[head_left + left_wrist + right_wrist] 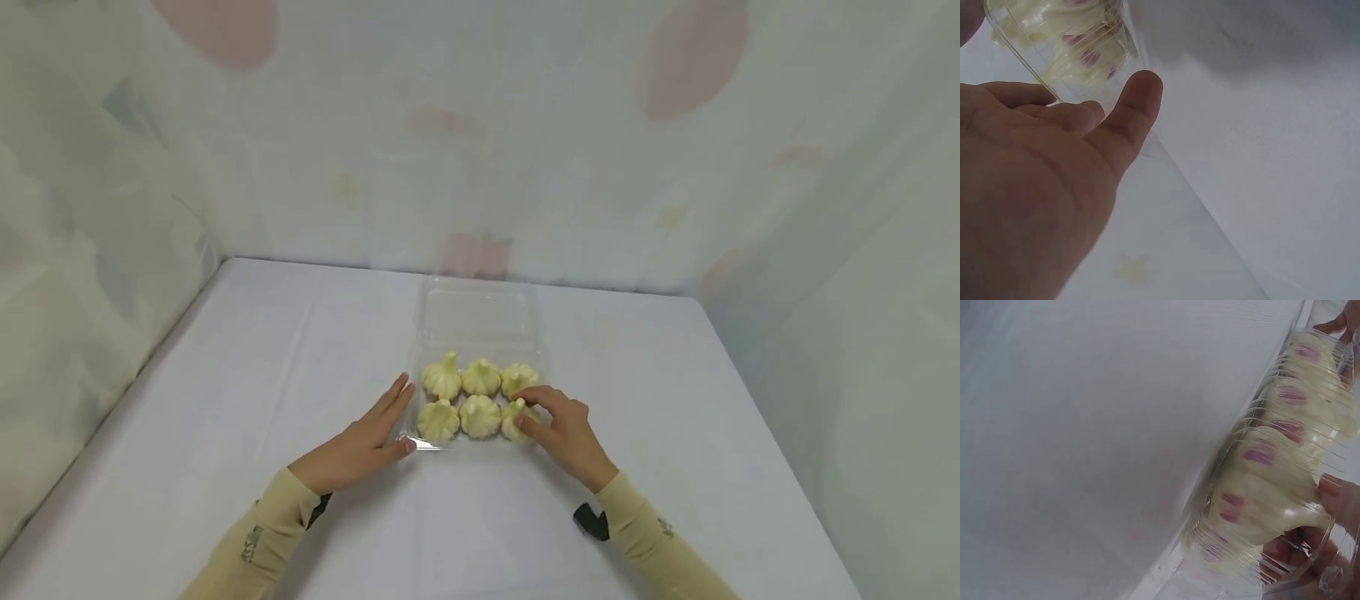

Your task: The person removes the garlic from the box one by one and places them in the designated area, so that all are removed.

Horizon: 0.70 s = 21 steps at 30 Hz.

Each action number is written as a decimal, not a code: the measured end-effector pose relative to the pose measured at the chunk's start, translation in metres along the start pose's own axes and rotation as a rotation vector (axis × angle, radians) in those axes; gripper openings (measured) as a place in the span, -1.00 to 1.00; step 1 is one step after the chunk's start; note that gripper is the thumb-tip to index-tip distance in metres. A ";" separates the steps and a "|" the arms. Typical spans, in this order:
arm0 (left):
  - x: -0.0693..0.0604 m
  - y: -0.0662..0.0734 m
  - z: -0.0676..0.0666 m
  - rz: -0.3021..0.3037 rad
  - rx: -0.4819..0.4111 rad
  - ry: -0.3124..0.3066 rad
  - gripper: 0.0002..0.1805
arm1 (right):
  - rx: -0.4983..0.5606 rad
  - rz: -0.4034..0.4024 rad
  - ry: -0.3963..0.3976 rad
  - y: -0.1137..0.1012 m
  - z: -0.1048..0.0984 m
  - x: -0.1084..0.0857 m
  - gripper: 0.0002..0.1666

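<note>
A clear plastic clamshell container (pixel 477 312) lies on the table with its lid folded open toward the back. Pale garlic bulbs (pixel 480 416) fill its base in two rows of three. My right hand (pixel 567 431) pinches the stem of the front-right garlic bulb (pixel 1272 500) between thumb and fingers; that bulb sits inside the container. Along the container's left side rests my left hand (pixel 358 447), fingers extended, its thumb near the front-left corner. In the left wrist view, the left fingers (pixel 1079 115) lie against the clear wall.
A white cloth covers the table (pixel 225 375). Patterned fabric walls (pixel 480 167) stand at the back and both sides. Dark straps (pixel 591 522) show at the wrists, below beige sleeves (pixel 660 533).
</note>
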<state>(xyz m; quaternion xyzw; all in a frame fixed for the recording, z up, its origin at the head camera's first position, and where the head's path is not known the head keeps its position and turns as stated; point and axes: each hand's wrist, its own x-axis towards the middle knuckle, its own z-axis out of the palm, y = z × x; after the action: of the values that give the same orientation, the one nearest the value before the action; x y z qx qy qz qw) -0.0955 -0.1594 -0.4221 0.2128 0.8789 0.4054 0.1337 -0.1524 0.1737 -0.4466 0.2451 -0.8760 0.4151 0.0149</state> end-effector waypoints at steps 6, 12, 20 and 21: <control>0.001 0.002 -0.001 -0.005 0.003 -0.010 -0.13 | 0.031 -0.007 0.039 0.001 -0.002 0.001 -0.69; 0.001 0.001 -0.002 -0.022 -0.036 -0.034 -0.12 | 0.120 0.041 0.105 -0.001 -0.008 -0.001 -0.71; 0.004 -0.001 -0.002 -0.001 -0.067 -0.032 -0.12 | 0.208 0.033 0.178 -0.007 -0.023 0.005 -0.75; 0.004 -0.001 -0.002 0.001 -0.071 -0.032 -0.12 | 0.206 0.034 0.188 -0.007 -0.025 0.005 -0.74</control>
<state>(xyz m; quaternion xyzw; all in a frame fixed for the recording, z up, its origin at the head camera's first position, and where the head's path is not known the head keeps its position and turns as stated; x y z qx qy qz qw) -0.1000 -0.1597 -0.4221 0.2148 0.8616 0.4330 0.1550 -0.1583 0.1860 -0.4236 0.1906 -0.8276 0.5240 0.0647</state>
